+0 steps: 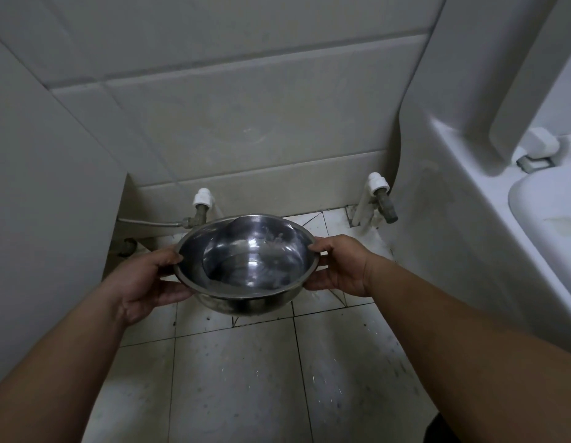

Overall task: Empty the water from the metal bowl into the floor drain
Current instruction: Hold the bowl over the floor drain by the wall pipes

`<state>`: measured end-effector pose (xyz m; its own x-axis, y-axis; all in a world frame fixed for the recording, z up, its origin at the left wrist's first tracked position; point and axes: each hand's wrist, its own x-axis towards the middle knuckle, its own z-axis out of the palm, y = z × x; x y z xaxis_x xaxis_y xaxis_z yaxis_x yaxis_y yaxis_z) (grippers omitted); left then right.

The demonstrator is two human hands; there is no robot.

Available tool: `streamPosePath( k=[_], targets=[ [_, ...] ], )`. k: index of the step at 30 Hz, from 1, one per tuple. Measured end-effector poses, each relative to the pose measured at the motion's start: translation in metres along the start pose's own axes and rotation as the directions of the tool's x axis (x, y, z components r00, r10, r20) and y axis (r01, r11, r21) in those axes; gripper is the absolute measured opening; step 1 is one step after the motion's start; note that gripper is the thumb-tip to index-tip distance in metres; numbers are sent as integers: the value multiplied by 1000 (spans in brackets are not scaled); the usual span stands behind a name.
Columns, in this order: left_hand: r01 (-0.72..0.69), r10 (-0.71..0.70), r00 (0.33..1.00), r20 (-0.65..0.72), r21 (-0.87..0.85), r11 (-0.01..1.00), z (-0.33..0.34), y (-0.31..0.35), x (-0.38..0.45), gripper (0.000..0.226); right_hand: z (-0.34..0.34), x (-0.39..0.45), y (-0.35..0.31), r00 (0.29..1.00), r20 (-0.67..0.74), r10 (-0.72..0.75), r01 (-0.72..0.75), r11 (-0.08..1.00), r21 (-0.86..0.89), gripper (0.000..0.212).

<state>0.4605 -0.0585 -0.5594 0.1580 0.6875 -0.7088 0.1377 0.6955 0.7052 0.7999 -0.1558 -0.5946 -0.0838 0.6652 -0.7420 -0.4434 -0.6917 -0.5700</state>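
Note:
A shiny metal bowl (245, 263) is held level above the tiled floor, with a little clear water pooled in its bottom. My left hand (150, 279) grips the bowl's left rim, thumb on top and fingers underneath. On the opposite side my right hand (340, 266) grips the right rim the same way. No floor drain shows; the floor right under the bowl is hidden by it.
A white toilet (488, 193) with its raised seat fills the right side. Two white pipe fittings with metal valves (201, 203) (381, 195) stick out of the back wall near the floor. A tiled wall (47, 193) closes the left. The wet, speckled floor tiles (239, 378) stretch toward me.

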Motion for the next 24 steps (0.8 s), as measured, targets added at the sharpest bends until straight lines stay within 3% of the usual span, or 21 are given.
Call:
streamPosePath(
  k=[24],
  targets=[
    [-11,12,999,-43,34,999,2,3,4,19,0,0,-2,1000,-12,-12,12,1000,-2,38]
  ],
)
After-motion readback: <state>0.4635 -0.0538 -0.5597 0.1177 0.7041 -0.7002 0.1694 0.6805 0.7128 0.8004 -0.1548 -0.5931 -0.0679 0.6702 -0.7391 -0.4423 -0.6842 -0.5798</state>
